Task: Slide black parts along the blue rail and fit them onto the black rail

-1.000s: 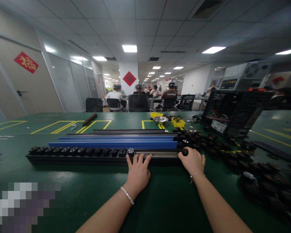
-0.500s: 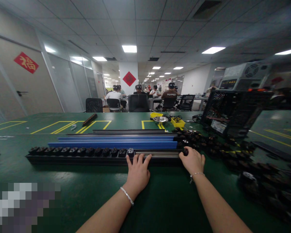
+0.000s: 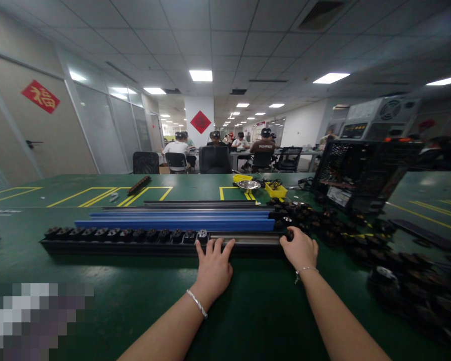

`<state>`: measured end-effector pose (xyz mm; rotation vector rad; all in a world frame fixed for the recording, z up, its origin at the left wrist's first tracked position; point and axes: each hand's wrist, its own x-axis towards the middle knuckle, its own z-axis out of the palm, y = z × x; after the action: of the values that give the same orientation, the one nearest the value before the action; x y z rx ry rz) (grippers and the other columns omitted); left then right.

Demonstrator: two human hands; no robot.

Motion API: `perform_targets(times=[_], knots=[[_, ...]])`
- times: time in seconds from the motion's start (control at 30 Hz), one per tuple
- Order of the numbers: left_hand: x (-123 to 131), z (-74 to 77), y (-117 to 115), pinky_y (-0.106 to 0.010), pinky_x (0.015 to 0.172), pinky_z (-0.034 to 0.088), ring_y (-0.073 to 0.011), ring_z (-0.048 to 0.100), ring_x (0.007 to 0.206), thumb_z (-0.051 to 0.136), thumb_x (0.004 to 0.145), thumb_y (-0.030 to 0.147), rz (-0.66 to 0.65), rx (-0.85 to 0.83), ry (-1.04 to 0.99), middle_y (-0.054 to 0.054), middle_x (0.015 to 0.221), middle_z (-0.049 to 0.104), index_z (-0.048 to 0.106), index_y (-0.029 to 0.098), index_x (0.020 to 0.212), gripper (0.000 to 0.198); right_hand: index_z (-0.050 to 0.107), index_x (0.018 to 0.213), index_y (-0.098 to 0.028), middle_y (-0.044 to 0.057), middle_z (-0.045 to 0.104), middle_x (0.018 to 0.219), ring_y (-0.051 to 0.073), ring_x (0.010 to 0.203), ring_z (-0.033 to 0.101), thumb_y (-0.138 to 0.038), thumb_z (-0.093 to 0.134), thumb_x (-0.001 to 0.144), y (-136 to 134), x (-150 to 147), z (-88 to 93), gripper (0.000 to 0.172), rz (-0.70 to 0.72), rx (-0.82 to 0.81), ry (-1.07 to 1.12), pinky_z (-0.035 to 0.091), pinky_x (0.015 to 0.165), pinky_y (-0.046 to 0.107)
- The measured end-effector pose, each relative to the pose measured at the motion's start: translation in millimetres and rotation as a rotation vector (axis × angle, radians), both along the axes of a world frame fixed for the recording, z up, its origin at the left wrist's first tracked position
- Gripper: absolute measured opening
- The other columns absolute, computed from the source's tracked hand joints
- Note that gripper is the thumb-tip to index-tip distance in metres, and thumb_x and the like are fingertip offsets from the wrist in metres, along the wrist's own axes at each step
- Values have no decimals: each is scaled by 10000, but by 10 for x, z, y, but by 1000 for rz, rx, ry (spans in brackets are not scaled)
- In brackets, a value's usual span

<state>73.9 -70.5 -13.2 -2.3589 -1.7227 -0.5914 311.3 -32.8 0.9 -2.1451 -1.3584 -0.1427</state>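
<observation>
A long black rail [image 3: 120,247] lies across the green table, with a row of black modules [image 3: 139,235] in its left part. My left hand [image 3: 215,265] rests its spread fingertips on the rail, just right of the last module [image 3: 202,234], which has a light top. At the rail's right end, my right hand [image 3: 300,249] pinches a small black module [image 3: 288,234] between thumb and fingers. Between the two hands the rail's channel [image 3: 251,240] shows a bare metal strip.
Behind the rail lie blue rails [image 3: 176,223]. Many loose black modules [image 3: 330,225] are heaped to the right. Farther back are a metal bowl [image 3: 248,186], a yellow tray [image 3: 276,190] and an opened computer case [image 3: 357,175]. People sit at far desks.
My right hand has shifted very slightly to the right with the small black module. My left hand has stayed in place.
</observation>
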Motion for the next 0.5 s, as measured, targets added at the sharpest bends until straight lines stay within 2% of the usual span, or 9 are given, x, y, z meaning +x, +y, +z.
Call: perform_targets(times=[0.2, 0.37, 0.5], knots=[[-1, 10, -8, -663, 1038, 46, -285, 336, 1214, 502, 763, 220, -1, 14, 5, -48, 1285, 462, 372, 348, 1331, 597, 551, 1119, -179, 94, 613, 1092, 236, 1083, 500, -357, 411, 744, 3, 51, 6, 438, 11, -48, -17, 296, 966, 401], [2, 18, -11, -657, 1043, 51, -284, 331, 1219, 513, 759, 220, 6, -9, 19, -43, 1289, 455, 366, 353, 1334, 608, 516, 1182, -227, 77, 535, 1257, 278, 1241, 357, -425, 390, 755, -6, 77, -28, 487, -47, -51, 29, 215, 1008, 539], [5, 12, -14, -654, 1045, 44, -277, 334, 1213, 508, 761, 219, 4, 3, 12, -42, 1288, 456, 368, 353, 1333, 603, 522, 1177, -217, 85, 552, 1225, 274, 1199, 403, -424, 410, 739, -11, 80, -8, 497, -35, -68, 42, 291, 977, 493]])
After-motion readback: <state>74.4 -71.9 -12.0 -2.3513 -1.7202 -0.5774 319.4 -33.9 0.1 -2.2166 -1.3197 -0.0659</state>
